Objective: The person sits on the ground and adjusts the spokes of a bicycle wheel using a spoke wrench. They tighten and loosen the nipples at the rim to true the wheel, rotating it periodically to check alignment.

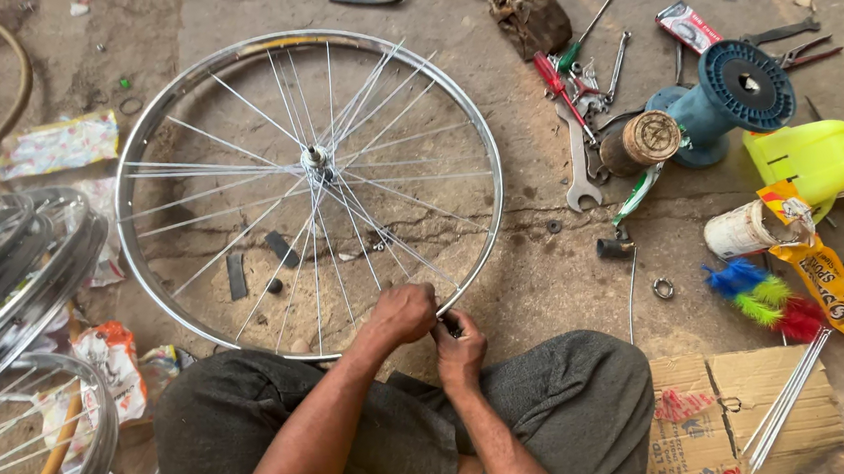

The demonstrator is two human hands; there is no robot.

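Grip: I see my left hand (400, 314) and right hand (460, 349) both pinched tight at the near rim of the bicycle wheel (309, 188), what the fingertips hold hidden | wheel: flat on the concrete floor (546, 277) before my knees | around: stacked rims (13, 269) left, wrench (580, 169), screwdrivers (560, 81), blue spool (732, 92) right.

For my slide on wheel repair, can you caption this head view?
Both hands, left and right, work at the near rim of a spoked bicycle wheel lying flat on a tool-strewn floor.
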